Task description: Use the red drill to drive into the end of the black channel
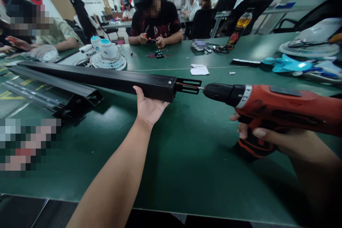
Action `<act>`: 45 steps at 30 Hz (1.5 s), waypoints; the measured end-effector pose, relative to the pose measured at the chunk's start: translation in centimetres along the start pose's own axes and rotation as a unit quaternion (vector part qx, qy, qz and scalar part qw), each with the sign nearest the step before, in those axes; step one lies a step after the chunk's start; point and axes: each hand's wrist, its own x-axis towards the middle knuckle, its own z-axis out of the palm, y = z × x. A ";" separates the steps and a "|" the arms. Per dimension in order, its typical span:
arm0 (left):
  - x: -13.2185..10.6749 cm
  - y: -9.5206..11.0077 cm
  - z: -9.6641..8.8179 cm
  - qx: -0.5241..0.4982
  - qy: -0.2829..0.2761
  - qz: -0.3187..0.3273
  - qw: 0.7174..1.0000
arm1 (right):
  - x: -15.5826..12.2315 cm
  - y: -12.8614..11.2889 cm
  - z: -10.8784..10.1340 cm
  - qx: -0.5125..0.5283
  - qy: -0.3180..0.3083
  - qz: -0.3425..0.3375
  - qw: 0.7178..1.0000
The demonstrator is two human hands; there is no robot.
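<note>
At centre, the black square tube [112,77] clasped in the left hand [150,108] could twist if the cordless drill [278,99] gripped by the right hand [284,140] binds.

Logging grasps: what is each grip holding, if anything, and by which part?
The left grip holds the black beam from beneath, near its rightmost end; the right grip holds the red drill by its handle.

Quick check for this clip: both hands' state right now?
Left hand: holding the black tube from below, near its end; fingers mostly hidden.
Right hand: closed around the red drill's handle.
</note>
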 end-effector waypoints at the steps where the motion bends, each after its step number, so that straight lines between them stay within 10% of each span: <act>1: 0.0 0.0 0.1 0.005 0.003 0.002 1.000 | 0.0 0.0 0.0 -0.001 0.000 -0.003 1.000; 45: -0.1 -0.3 0.8 -0.026 0.035 0.013 0.999 | 0.1 -0.2 0.1 -0.003 -0.008 -0.009 1.000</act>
